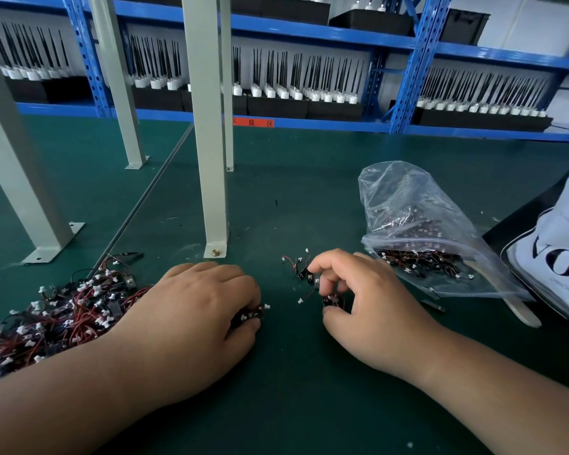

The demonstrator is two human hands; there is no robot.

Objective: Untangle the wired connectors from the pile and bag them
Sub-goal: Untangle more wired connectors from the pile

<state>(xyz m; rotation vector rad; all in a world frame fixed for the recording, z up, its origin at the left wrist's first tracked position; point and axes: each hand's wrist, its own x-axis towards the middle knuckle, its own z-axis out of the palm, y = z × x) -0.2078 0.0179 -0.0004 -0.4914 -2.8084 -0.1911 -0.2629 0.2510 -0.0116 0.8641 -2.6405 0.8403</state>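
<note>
Pinching a wired connector (328, 299) between thumb and fingers, right hand (368, 310) sits just left of the bag (408, 205). Left hand (194, 310) grips a second connector (252, 315) at the pile (63, 316) edge.

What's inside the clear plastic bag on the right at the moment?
The clear plastic bag holds a heap of red-and-black wired connectors with white plugs, bunched near its zip mouth. Crumpled, glaring plastic blurs those deeper in, so their count cannot be told.
</note>
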